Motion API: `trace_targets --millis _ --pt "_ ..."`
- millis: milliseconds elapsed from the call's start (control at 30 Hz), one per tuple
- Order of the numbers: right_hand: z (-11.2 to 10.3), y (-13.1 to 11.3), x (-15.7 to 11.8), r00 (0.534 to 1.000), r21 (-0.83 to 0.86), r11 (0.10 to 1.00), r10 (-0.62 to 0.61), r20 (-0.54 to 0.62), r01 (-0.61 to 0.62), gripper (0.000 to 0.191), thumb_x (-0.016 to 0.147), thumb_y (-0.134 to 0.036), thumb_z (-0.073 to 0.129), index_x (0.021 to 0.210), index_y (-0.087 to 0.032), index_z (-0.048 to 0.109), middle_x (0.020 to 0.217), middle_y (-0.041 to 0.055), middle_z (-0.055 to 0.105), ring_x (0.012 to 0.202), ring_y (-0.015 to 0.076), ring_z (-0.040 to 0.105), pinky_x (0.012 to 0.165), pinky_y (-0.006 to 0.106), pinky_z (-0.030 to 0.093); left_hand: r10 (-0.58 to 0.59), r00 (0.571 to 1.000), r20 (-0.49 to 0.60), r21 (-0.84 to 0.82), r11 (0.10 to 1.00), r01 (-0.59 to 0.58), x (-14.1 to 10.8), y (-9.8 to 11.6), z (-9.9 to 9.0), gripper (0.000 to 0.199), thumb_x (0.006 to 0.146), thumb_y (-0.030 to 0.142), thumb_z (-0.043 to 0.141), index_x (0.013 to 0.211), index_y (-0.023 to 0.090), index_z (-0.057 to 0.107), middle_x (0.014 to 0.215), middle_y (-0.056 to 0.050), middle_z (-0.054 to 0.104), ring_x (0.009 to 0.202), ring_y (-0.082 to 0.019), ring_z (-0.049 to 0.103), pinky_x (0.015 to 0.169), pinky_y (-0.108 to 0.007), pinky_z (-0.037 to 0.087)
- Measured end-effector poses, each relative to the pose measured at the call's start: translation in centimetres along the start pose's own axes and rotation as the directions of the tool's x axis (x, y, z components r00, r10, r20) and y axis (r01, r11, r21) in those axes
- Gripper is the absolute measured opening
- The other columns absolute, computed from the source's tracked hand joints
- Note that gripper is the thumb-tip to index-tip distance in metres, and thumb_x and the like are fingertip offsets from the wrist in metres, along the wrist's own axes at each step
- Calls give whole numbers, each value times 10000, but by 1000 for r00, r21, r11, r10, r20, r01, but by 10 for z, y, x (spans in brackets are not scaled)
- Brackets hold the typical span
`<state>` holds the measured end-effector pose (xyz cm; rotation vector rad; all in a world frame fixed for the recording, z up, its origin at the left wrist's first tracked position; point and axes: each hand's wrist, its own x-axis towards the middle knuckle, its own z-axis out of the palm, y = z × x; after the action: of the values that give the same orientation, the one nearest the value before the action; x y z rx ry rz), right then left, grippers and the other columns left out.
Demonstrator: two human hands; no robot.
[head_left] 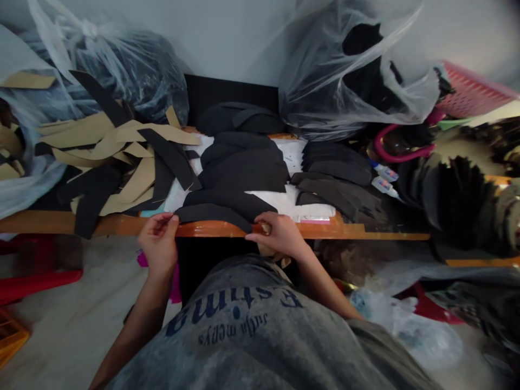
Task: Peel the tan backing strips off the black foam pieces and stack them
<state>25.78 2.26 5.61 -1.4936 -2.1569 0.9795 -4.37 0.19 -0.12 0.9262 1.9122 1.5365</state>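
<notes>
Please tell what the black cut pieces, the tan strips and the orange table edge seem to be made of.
The black cut pieces look like matte foam or felt sheet, dull and softly bending; I cannot tell which. The tan strips seem stiff matte card, with crisp edges. The orange table edge looks like varnished wood, glossy with bright highlights.

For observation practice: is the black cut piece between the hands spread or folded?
Spread: the black cut piece lies flat between the left hand and right hand.

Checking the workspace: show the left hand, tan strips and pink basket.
Left hand [158,244]: head view, back of hand.
Tan strips [81,130]: head view, one strip's middle.
Pink basket [475,89]: head view, side wall.
</notes>
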Motion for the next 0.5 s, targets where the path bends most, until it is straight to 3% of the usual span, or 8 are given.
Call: trace_targets --millis 100,167,500 --pt "18 -1 10 999 38 998 -41 18 40 145 893 -310 712 830 -187 667 845 25 688 763 147 616 703 237 398 -14 1000 -2 -14 1000 14 -1 -4 -3 294 726 389 780 902 179 675 826 0 671 703 -106 616 702 -249 538" --pt "21 1 15 999 65 997 -29 -28 31 145 915 -247 648 784 -186 635 793 12 649 730 136 583 684 231 379 -17 1000 -7 12 1000 17 -2 -5 -6 300 728 400 779 905 180 678 812 2 673 679 -108 613 680 -252 539" --pt "21 0 32 994 -24 996 89 -65 -91 266 908 -315 586 679 -209 503 635 -26 504 607 128 447 617 252 294 105 995 1 196 975 -103 -9 -5 -6 255 794 414 727 860 172 681 789 -16 683 693 -129 630 678 -254 513"
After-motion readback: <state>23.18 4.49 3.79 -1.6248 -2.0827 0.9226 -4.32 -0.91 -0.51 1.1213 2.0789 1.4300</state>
